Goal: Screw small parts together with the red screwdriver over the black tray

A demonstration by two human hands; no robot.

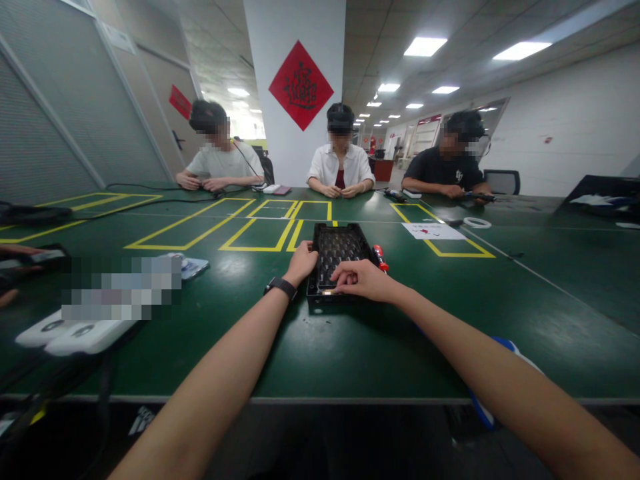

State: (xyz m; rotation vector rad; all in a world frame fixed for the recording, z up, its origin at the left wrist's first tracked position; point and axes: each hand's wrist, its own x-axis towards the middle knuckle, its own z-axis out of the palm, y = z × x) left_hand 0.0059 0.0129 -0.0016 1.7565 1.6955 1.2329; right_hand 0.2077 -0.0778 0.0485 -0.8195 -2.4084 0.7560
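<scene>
The left hand (pixel 301 264), half-curled, gripped a black rectangular plastic tray (pixel 325 300); the right hand (pixel 367 279), fingers bunched, hold unclear, apparently worked inside, seemingly needing precision next.

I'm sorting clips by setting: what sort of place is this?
Probably a workshop-like office room: bright rectangular white ceiling lights, a broad green tabletop marked with yellow tape rectangles, and an open black rectangular tray on it.

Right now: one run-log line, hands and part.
left hand: on left edge of black tray | right hand: over tray's near end | tray: on green table | red-handled tool: right of tray
</scene>
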